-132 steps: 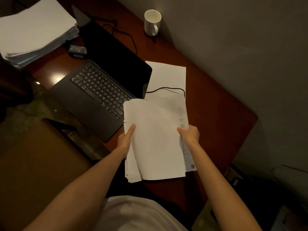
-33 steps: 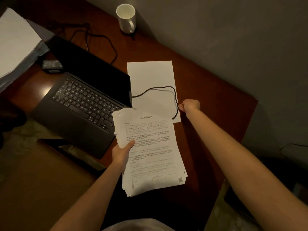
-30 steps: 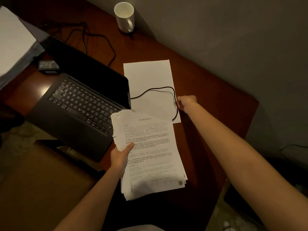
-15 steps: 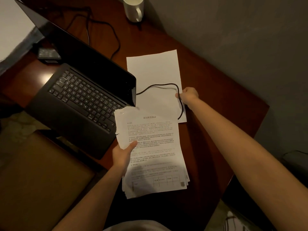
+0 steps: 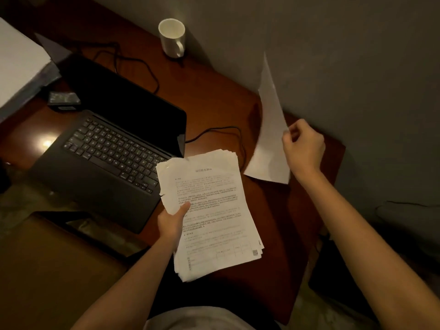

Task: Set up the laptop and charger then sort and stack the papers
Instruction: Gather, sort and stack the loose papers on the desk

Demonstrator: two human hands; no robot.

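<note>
Head view, looking down at a reddish-brown table (image 5: 214,91) set in a dim corner. Left grip (image 5: 172,221) closed on a sheaf of printed papers (image 5: 212,210), thumb on the top page near its left edge, sheaf held over the table's front edge, just beside the open black laptop (image 5: 114,144). Right grip (image 5: 303,145) curled and pinching a single blank sheet (image 5: 270,129) by its right edge, sheet lifted steeply, lower corner down near the table top, upper end up against the grey wall. Thin black cable (image 5: 219,131) running from the laptop's right side in a loop across the bare wood between the two sets of paper. Black charger brick (image 5: 63,101) left of the laptop screen, beside a tall white paper stack (image 5: 21,67) at the far left. White mug (image 5: 172,38) upright at the table's back edge, well apart from the laptop.
</note>
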